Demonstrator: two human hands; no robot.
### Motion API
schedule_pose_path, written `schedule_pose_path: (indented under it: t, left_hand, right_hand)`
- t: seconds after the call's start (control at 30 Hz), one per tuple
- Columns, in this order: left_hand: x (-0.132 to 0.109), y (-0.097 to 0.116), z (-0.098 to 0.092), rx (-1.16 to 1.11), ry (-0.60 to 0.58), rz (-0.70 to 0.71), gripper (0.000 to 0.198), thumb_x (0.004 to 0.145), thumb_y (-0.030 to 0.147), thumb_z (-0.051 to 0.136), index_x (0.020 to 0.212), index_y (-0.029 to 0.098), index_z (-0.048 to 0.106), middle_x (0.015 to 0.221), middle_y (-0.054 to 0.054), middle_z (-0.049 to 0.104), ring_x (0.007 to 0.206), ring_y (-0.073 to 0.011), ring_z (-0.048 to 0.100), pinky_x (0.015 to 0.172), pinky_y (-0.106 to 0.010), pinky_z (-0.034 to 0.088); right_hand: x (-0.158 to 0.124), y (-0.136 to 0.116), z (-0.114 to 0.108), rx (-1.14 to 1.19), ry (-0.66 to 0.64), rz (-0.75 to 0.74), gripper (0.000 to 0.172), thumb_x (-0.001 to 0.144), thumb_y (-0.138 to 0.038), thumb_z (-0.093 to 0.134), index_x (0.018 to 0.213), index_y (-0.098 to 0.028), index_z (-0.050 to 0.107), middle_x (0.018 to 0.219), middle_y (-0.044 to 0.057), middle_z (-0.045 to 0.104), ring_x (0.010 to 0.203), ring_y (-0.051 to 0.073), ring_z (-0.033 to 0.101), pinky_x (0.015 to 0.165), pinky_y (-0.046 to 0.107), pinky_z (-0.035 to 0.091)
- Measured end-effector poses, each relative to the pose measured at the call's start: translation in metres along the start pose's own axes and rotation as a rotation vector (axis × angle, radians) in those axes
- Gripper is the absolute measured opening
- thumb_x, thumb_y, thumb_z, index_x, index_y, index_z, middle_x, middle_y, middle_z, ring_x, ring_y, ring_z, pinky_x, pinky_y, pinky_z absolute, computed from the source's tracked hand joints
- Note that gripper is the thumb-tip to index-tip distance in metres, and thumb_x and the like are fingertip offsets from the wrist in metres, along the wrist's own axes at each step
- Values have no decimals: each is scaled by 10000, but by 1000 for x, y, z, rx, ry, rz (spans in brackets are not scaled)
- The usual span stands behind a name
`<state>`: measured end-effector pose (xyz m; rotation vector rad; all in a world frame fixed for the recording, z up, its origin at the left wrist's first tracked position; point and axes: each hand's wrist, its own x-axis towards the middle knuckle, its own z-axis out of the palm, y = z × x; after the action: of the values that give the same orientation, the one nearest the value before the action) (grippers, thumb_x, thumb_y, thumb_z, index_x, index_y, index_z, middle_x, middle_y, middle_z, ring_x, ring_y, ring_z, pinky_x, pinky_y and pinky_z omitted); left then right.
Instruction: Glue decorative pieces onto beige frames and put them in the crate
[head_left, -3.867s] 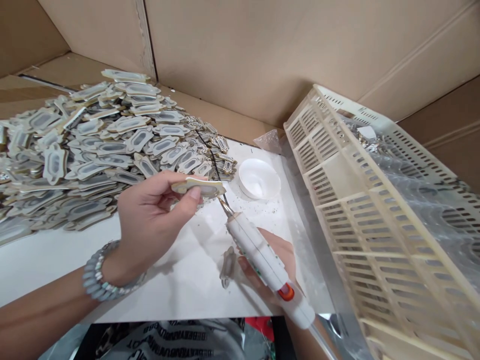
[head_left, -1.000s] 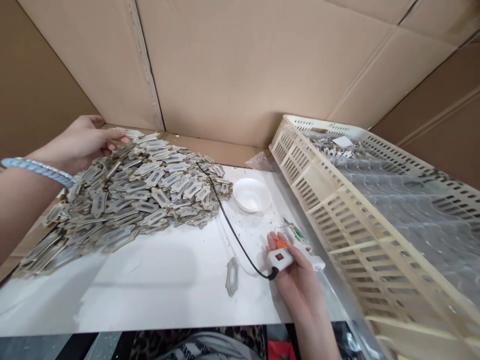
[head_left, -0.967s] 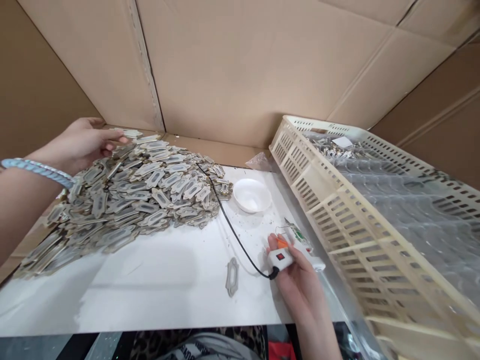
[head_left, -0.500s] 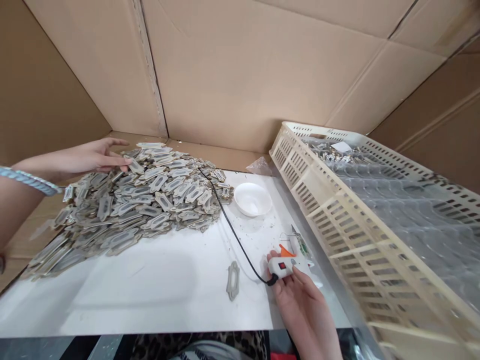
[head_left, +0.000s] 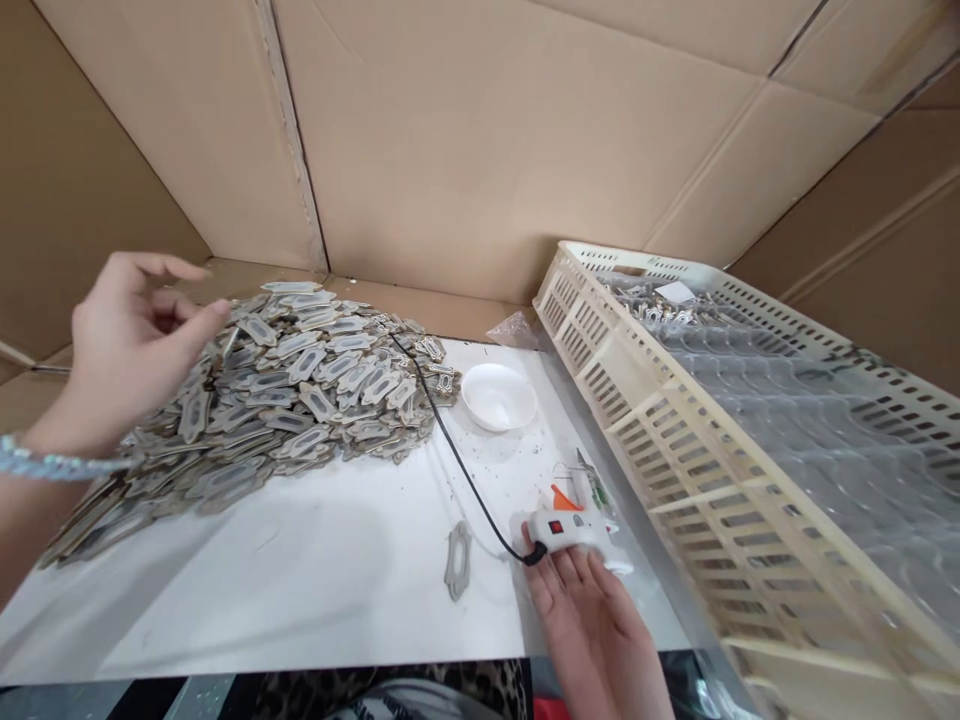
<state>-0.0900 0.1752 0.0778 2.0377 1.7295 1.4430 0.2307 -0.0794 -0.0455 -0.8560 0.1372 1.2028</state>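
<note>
My left hand [head_left: 135, 345] is raised over the left end of a heap of thin metal frame-shaped plates [head_left: 300, 365]. Its thumb and index finger stand apart, with nothing visible between them. My right hand [head_left: 592, 620] lies palm up at the front right of the table, fingers stretched out and touching the underside of a white glue gun [head_left: 566, 528]. The gun has an orange trigger [head_left: 562, 498] and a red switch. Its thumb is off the gun, and some fingertips are hidden beneath it. A single plate [head_left: 457, 562] lies left of the gun.
A black cord [head_left: 469, 470] runs from the gun to the heap. A white bowl [head_left: 499, 398] stands mid-table. The cream plastic crate [head_left: 637, 400] at right holds clear trays and small metal parts. Cardboard walls [head_left: 435, 150] enclose the back and sides.
My left hand has drawn back and up from the heap, its fingers off the plate they were touching. My right thumb has slipped off the glue gun, which stays about where it was.
</note>
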Motion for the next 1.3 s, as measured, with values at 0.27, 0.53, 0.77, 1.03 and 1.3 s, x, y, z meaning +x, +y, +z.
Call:
schedule_pose_path:
  t: [0.27,0.53,0.77,1.03,1.3]
  left_hand:
    - [-113,44,43,-167,-765,745,122,917,243,573,938,250,693,783,21,723,662,-118,655,645,-211,450]
    - [-156,77,76,-184,-1092,818,460,787,213,736,1225,214,595,1210,-65,693,999,-244,625,840,-337,496]
    - [-161,76,85,-189,-1108,1008,512,816,53,574,1310,185,546,1266,-52,686,1093,-243,587,942,-370,449]
    - [-166,68,92,-175,-998,1025,216,889,124,606,1085,211,634,910,-48,697,916,-214,624,835,-332,482]
    - [-150,73,63,-361,-876,929,303,808,85,566,1075,208,637,883,-37,690,754,-169,643,664,-265,513]
  right_hand:
    - [17,2,3,-4,59,-11,295,632,-281,922,849,-211,735,982,9,764,989,192,731,785,299,642]
    - [20,-1,7,-30,128,-26,334,593,-294,932,823,-199,710,795,-23,739,734,137,712,685,271,641]
    - [13,0,23,-19,160,-78,302,569,-256,893,764,-208,668,720,-50,711,638,132,678,664,322,645]
    - [-6,14,31,-178,97,-257,250,677,-210,793,901,-221,682,957,-5,765,879,180,740,778,314,606]
    - [-7,9,46,-253,-54,-342,106,730,-212,725,831,-225,696,915,-2,750,897,180,711,868,373,567]
